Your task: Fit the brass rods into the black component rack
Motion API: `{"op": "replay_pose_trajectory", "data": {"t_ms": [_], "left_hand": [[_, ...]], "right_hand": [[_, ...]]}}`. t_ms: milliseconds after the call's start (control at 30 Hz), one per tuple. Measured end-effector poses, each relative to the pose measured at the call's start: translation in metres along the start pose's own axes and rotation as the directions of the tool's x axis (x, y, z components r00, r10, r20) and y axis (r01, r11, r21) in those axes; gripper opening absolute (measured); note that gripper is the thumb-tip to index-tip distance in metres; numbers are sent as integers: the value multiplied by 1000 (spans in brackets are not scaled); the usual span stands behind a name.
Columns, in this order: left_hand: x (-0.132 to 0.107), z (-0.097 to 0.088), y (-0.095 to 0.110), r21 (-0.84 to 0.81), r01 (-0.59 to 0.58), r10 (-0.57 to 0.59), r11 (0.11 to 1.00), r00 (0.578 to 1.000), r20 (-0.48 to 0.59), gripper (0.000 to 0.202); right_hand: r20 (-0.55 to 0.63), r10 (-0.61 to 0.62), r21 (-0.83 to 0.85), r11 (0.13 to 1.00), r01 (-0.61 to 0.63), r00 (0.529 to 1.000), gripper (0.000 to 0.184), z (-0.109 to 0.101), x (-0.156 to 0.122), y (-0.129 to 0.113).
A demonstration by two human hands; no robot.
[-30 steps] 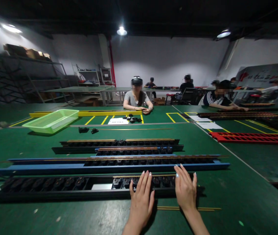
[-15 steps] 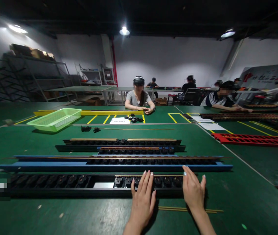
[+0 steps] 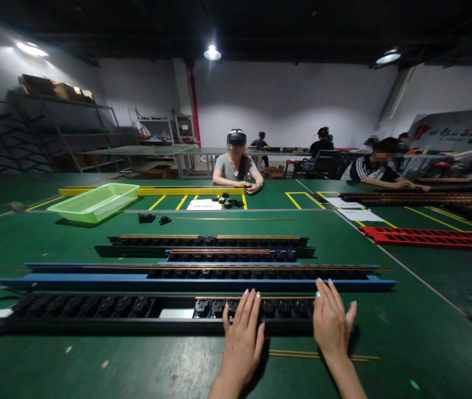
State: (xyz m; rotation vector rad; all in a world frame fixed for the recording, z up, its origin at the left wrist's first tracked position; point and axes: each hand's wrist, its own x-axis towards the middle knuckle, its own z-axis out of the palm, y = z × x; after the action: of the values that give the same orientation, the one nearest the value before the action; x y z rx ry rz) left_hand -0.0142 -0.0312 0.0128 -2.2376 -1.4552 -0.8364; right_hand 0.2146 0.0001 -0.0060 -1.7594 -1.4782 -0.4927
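A long black socket strip (image 3: 95, 311) lies across the green table (image 3: 406, 332) right in front of me. My left hand (image 3: 241, 338) rests flat on its right half, fingers stretched over the black socket modules (image 3: 269, 308). My right hand (image 3: 332, 324) lies open on the strip's right end, fingers together and pointing away. Thin brass rods (image 3: 294, 354) lie on the table between my wrists. Behind the black strip is a long blue strip (image 3: 178, 280) with brass rods in it, and further back two more black strips (image 3: 206, 242).
A green plastic basket (image 3: 95, 202) stands at the far left, with small black parts (image 3: 153, 219) near it. A red strip (image 3: 431, 236) lies to the right. A person sits across the table with parts and a paper sheet (image 3: 203, 204); other people work at the right.
My right hand has slid a little to the right along the black strip, up to its end. My left hand has stayed where it was.
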Motion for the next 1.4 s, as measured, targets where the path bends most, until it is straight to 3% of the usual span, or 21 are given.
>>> {"op": "replay_pose_trajectory", "data": {"t_ms": [333,633,1167,1400], "left_hand": [[-1,1,0,-8,10,-10,1000,1000,19,58],[1,0,1,-13,-2,2,1000,1000,-1,55],[2,-2,1,-14,-7,7,1000,1000,-8,56],[2,-1,2,-25,-8,8,1000,1000,-23,56]], "right_hand": [[27,-19,-22,1000,19,999,52,-3,1,-3],[74,-118,15,993,117,990,47,-6,-1,-14],[72,-124,4,992,124,990,46,-6,-2,-18],[99,-218,54,975,214,971,42,-8,-4,-24]]}}
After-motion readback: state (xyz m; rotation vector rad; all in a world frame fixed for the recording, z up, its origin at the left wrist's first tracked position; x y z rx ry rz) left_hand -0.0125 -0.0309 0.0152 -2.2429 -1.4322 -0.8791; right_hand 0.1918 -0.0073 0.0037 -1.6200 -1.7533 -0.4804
